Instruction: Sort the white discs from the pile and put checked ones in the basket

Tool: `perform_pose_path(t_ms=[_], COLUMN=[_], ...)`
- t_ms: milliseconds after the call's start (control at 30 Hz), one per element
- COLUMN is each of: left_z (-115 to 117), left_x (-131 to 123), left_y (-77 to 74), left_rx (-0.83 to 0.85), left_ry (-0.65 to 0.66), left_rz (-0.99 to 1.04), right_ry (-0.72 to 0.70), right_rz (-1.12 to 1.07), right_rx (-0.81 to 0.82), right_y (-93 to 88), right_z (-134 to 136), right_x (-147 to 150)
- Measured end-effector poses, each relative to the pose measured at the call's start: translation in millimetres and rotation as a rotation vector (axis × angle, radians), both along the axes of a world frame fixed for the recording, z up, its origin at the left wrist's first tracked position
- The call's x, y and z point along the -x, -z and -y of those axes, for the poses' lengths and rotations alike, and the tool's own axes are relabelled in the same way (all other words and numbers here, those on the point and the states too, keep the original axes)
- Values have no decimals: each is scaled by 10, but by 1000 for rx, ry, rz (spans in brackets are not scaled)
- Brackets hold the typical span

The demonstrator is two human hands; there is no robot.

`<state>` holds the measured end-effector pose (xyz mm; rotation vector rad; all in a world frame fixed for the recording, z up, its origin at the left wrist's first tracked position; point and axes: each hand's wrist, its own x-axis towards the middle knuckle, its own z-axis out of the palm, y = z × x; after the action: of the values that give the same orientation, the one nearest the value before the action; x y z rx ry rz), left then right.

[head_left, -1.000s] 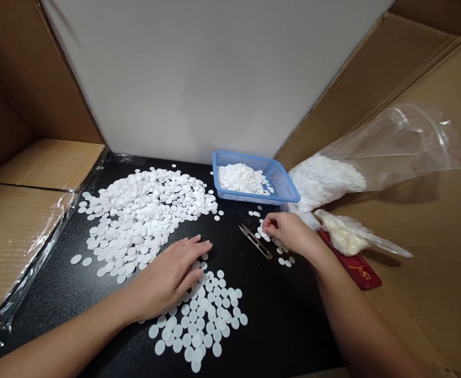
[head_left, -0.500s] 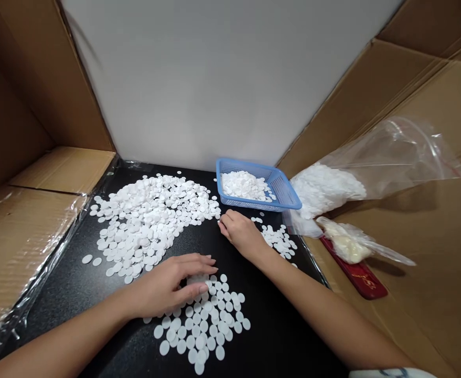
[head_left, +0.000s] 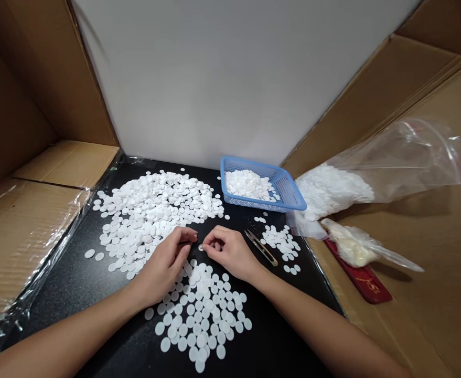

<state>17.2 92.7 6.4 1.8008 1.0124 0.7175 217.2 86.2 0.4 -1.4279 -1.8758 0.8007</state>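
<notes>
My right hand (head_left: 230, 253) pinches a small white disc (head_left: 201, 247) between thumb and fingertips, its other fingers curled in. Facing it, my left hand (head_left: 167, 262) is open, fingers curved, with a gap between thumb and forefinger. A large heap of white discs (head_left: 147, 205) lies behind and left of my left hand. In front of both hands spreads a looser group of white discs (head_left: 202, 315). Thread snips (head_left: 260, 247) lie right beside my right hand, and a small cluster of white discs (head_left: 280, 240) sits just past them.
A blue plastic basket (head_left: 293, 202) with white discs inside stands at the back. To the right are a clear bag of white material (head_left: 332, 189), a smaller knotted bag (head_left: 350, 247) and a red case (head_left: 372, 286). Cardboard (head_left: 37, 210) walls flank the black tabletop (head_left: 76, 299).
My right hand has moved left and nearer, uncovering the snips, and a disc shows in its fingertips. My left hand has lifted off the near discs and moved back toward it.
</notes>
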Motion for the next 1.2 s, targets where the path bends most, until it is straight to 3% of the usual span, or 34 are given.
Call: perform_pose_path(t_ms=[100,433,633,867,1033,1200], left_z=[-6,-33,-52,-51,17,64], left_x=[6,24,21,25,48,79], left_y=[18,120,170,106,127,181], left_rx=[14,72,52,24,-95,-337], left_ry=[7,-1,13,50,185,210], left_rz=[-4,38,61,-24,-185,-272], right_ry=[76,89,-18,-153,-149,-141], right_rz=[23,31,-20,114,157,165], right_rx=[-12,-72,-24,-83,46,125], right_y=[0,39,26,30,-91,-177], right_z=[-58,-141,-94,-64,-19,50], right_x=[-55,-251,-228,-162,-191,-160])
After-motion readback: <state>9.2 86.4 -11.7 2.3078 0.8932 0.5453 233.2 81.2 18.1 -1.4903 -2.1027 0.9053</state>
